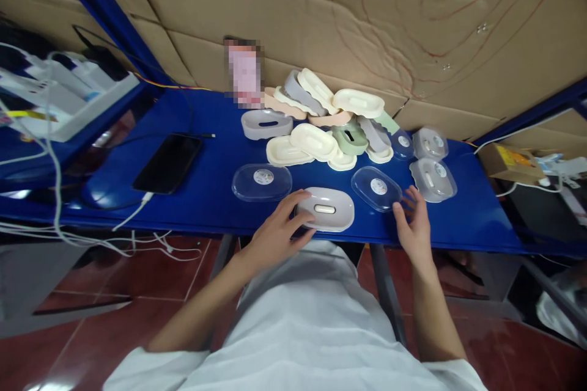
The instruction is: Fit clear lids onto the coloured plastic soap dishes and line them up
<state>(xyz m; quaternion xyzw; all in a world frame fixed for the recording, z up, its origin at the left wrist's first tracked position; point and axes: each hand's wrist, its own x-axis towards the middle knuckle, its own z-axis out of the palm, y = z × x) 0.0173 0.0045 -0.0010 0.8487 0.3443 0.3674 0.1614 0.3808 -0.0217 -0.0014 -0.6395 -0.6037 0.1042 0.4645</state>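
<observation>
A pale grey oval dish, which looks like a soap dish, lies at the table's front edge, with a cream pill-shaped piece in its middle. My left hand has its fingers and thumb around the dish's left end. Right of it lies a clear oval lid with a round sticker. Beside that lid's right end is my right hand, fingers apart and holding nothing; whether a fingertip touches the lid I cannot tell. Another clear lid lies to the left of the dish.
Behind sits a heap of cream, grey, peach and green dishes. Clear lidded cases stand at the right. On the left lie a black phone and a white cable. Cardboard walls the back of the blue table.
</observation>
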